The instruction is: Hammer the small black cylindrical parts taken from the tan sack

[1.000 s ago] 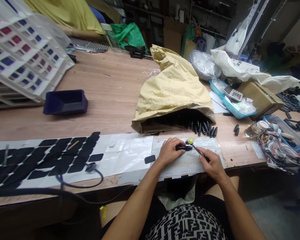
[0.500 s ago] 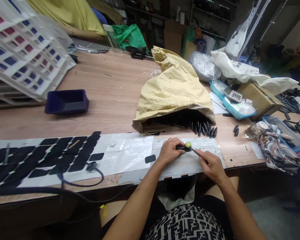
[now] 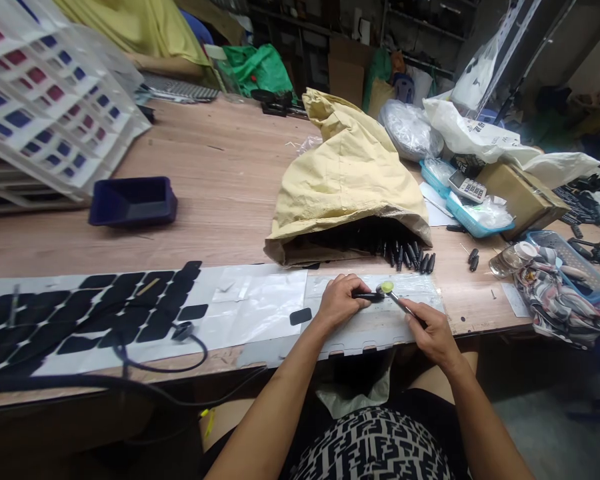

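My left hand is closed on a slim black pen-shaped part, pinning it flat on a clear plastic sheet at the table's near edge. My right hand grips a thin metal-handled tool whose round yellow-green head rests against the end of the black part. Beyond them a tan paper sack lies on its side, with several black parts of the same kind spilling from its mouth.
A long white sheet with black patches and a black cable runs to the left. A dark blue tray sits behind it, and stacked white racks fill the far left. Baskets, a calculator, bags and a box crowd the right.
The tool's yellow-green head slid left onto the black part, then back a little to the right. Both hands stayed in place.
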`<state>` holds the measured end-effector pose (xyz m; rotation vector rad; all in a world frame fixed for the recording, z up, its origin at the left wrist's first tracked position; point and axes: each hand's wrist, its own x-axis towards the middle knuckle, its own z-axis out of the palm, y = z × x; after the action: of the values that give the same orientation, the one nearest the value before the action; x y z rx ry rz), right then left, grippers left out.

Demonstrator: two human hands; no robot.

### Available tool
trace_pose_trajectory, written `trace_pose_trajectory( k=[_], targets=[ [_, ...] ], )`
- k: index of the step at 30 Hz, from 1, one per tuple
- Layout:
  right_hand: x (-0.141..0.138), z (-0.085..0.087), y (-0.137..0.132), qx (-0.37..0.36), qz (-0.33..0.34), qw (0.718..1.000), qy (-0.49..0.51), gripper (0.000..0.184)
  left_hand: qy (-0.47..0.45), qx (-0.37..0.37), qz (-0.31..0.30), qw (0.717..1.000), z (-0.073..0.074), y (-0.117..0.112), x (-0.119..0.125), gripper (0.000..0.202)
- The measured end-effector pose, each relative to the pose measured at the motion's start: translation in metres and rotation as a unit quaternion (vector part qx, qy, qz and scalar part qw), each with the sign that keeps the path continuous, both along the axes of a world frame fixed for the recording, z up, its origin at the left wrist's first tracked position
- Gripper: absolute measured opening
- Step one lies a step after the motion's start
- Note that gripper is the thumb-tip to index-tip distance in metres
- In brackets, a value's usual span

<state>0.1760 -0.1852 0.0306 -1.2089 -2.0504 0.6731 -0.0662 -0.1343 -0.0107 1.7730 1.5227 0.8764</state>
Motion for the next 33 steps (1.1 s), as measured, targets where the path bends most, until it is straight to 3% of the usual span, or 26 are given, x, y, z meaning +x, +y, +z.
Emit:
trace_pose_trajectory(
  k=[4,7,10,15,18,22,25,27,30,33],
  targets=[
    [0.005,-0.006,0.010,-0.100,-0.068,0.985,0.124,0.036,0.003,0.004,-0.003,1.000,-0.002,0.000,-0.001,0.012],
    [0.010,-0.011,0.021,-0.208,-0.109,0.942,0.240,0.044,0.004,0.011,-0.021,1.000,0.000,0.001,-0.003,0.011],
    [0.015,-0.012,0.030,-0.244,-0.135,0.900,0.334,0.049,-0.012,0.020,-0.070,0.997,0.007,-0.007,-0.007,0.011],
    [0.017,-0.010,0.031,-0.253,-0.153,0.880,0.372,0.051,-0.069,0.000,-0.239,0.969,0.019,-0.051,-0.008,0.010],
    [0.014,-0.010,0.029,-0.252,-0.136,0.892,0.351,0.050,-0.007,0.001,-0.270,0.963,0.018,-0.078,-0.003,0.016],
    [0.012,-0.011,0.027,-0.244,-0.124,0.900,0.339,0.049,0.071,0.025,-0.249,0.966,0.016,-0.094,0.003,0.027],
    [0.012,-0.011,0.028,-0.240,-0.127,0.900,0.342,0.050,0.063,0.034,-0.244,0.967,0.018,-0.093,0.005,0.036],
    [0.012,-0.012,0.028,-0.237,-0.130,0.900,0.341,0.051,0.039,0.028,-0.226,0.973,0.021,-0.087,0.006,0.032],
    [0.013,-0.014,0.028,-0.232,-0.132,0.902,0.338,0.050,0.005,0.006,-0.139,0.990,0.028,-0.066,0.016,0.021],
    [0.013,-0.015,0.028,-0.229,-0.128,0.903,0.342,0.050,0.008,-0.018,-0.025,0.999,0.036,-0.031,0.037,0.024]
  ],
)
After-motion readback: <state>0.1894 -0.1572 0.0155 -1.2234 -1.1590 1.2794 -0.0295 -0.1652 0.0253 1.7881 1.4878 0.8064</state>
